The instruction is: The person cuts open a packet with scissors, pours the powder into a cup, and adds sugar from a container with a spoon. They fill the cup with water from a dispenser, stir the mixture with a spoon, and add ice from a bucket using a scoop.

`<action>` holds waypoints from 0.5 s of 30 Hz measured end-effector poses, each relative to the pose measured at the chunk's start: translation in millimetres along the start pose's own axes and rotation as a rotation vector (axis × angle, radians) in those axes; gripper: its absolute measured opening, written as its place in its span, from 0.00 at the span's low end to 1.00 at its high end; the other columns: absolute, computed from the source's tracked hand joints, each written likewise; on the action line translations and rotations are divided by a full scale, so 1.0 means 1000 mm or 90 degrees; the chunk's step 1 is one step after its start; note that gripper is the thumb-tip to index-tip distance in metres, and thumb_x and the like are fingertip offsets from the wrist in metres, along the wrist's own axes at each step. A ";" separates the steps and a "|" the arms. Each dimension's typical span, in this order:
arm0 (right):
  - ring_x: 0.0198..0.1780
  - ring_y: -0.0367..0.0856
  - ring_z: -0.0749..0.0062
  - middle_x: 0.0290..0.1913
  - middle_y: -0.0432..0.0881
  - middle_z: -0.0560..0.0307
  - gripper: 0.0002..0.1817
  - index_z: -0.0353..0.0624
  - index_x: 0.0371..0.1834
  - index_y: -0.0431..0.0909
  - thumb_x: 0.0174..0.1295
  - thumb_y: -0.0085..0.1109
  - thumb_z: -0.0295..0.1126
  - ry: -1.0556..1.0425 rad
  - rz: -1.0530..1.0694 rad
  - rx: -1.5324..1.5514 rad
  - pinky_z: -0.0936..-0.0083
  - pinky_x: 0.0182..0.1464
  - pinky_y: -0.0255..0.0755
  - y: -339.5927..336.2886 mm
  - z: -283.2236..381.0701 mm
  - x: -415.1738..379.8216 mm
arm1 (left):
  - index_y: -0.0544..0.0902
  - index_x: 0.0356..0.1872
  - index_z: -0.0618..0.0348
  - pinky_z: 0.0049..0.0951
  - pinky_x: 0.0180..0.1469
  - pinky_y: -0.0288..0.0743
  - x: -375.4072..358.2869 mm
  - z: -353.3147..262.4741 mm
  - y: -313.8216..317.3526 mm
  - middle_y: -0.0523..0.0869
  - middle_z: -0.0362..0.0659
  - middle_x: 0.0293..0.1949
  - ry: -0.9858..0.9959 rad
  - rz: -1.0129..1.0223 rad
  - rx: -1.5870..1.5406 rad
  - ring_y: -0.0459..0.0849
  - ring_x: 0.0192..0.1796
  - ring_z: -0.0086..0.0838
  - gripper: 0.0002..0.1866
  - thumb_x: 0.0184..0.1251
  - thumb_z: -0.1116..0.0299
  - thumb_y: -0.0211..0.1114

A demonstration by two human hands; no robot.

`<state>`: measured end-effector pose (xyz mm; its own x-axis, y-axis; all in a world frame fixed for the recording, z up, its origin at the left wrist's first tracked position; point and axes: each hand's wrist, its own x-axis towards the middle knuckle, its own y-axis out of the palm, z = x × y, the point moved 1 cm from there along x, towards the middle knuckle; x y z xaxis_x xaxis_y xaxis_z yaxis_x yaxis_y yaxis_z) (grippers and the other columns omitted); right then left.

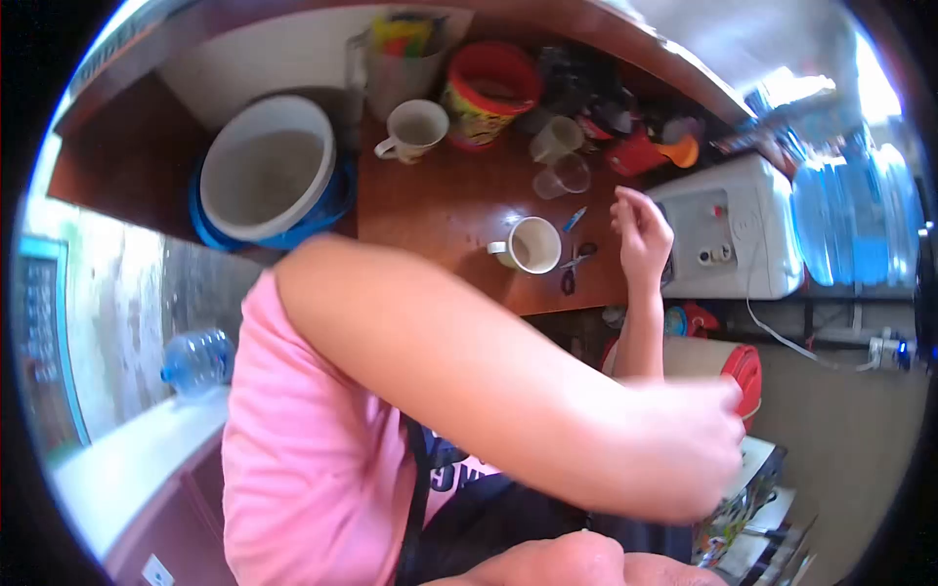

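Observation:
My left arm, in a pink sleeve, reaches across to the right. My left hand (pixel 689 439) is at its end, blurred by motion, its fingers unclear. Near the table's right edge, my right hand (pixel 645 234) is raised beside the water dispenser (pixel 728 220), its fingers loosely bent and apart, with nothing visible in them. A white mug (pixel 534 246) stands on the brown table (pixel 420 210), left of dark-handled scissors (pixel 571 277). Above the scissors lies a small blue-and-white item (pixel 575 220). Clear plastic cups (pixel 564 178) are close by.
At the back are another mug (pixel 415 132), a red container (pixel 489 93) and a red scoop-like item (pixel 630 154). A white basin (pixel 269 166) rests in a blue one at left. Large water bottles (pixel 855 220) stand right, on the dispenser, and far left.

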<state>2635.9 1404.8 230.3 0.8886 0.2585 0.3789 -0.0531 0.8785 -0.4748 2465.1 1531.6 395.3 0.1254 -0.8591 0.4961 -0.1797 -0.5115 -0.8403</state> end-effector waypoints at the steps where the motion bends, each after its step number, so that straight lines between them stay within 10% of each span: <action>1: 0.31 0.78 0.83 0.30 0.82 0.58 0.08 0.35 0.42 0.81 0.61 0.57 0.22 0.004 0.030 0.013 0.84 0.33 0.72 0.016 0.007 0.015 | 0.82 0.42 0.57 0.35 0.49 0.70 0.015 -0.009 0.002 0.83 0.43 0.41 0.054 0.060 0.117 0.82 0.39 0.32 0.16 0.50 0.66 0.60; 7: 0.33 0.82 0.61 0.32 0.83 0.48 0.07 0.39 0.37 0.82 0.56 0.61 0.27 -0.143 0.181 -0.089 0.72 0.36 0.74 0.079 0.029 0.071 | 0.79 0.47 0.56 0.36 0.51 0.69 -0.005 -0.003 -0.023 0.81 0.42 0.44 -0.061 0.092 0.378 0.80 0.44 0.32 0.18 0.52 0.65 0.61; 15: 0.33 0.83 0.59 0.33 0.83 0.46 0.10 0.40 0.39 0.83 0.56 0.60 0.31 -0.189 0.308 -0.146 0.72 0.37 0.75 0.105 0.021 0.116 | 0.75 0.52 0.54 0.37 0.54 0.68 -0.018 -0.005 -0.069 0.79 0.40 0.50 -0.193 0.171 0.551 0.77 0.49 0.32 0.22 0.55 0.63 0.62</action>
<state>2723.6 1535.2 241.0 0.6221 0.7359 0.2672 -0.2904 0.5338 -0.7942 2470.7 1582.0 445.8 0.4537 -0.8434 0.2878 0.5293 -0.0047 -0.8484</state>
